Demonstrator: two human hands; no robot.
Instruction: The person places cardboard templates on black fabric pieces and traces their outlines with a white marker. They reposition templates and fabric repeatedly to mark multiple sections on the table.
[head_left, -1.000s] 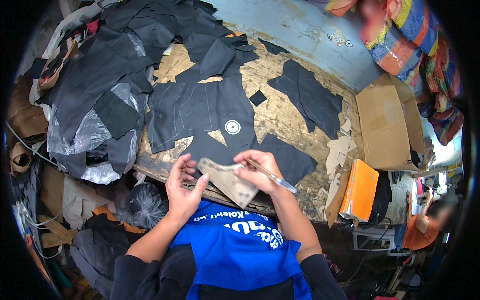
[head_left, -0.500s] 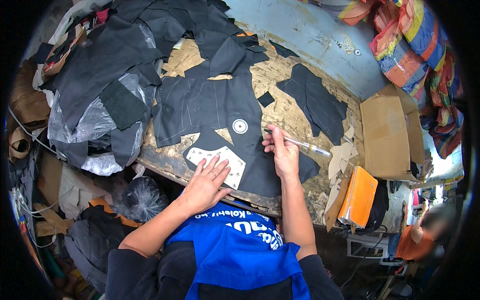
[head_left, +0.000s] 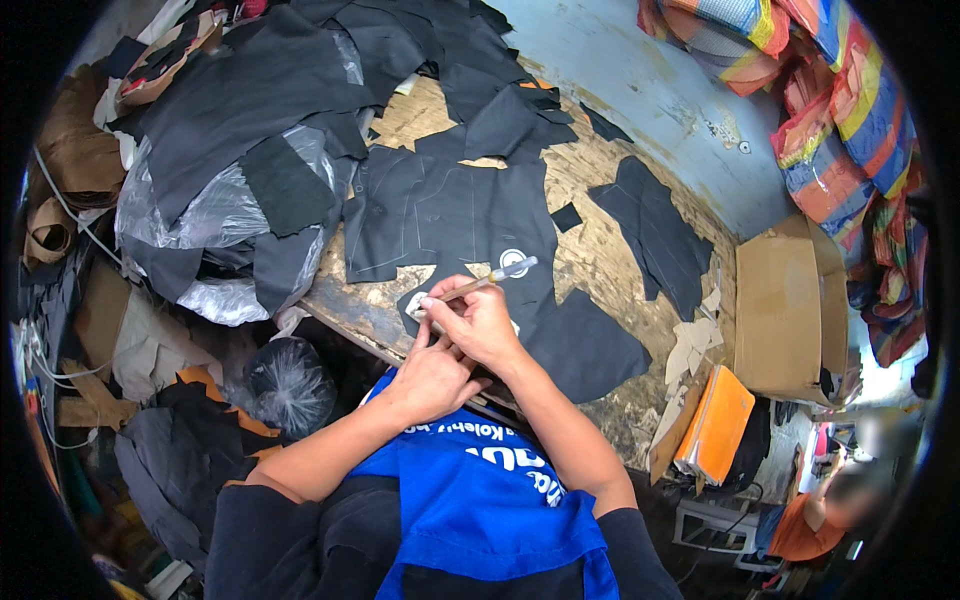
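My right hand (head_left: 480, 322) grips a slim pen (head_left: 518, 268) with a clear, whitish end, its other end down by the left edge of a white template (head_left: 414, 304). Under my two hands most of that template is hidden. My left hand (head_left: 432, 378) lies with outstretched fingers on it, the fingertips partly covered by my right hand. Below the template spreads a black leather-like sheet (head_left: 450, 215) marked with thin pale outlines. A white ring-shaped disc (head_left: 511, 257) sits on the sheet, partly behind the pen.
Black pieces (head_left: 655, 235) lie at the right of the worn wooden table (head_left: 600, 260). A cardboard box (head_left: 780, 300) and an orange pad (head_left: 716, 420) stand at its right end. Black sheets (head_left: 240, 90) and clear plastic are heaped at left. A person in orange (head_left: 808, 520) is at far right.
My right hand has moved left with the pen, from beside the template to over its left edge. My left hand stays on the template. The whole view has shifted slightly.
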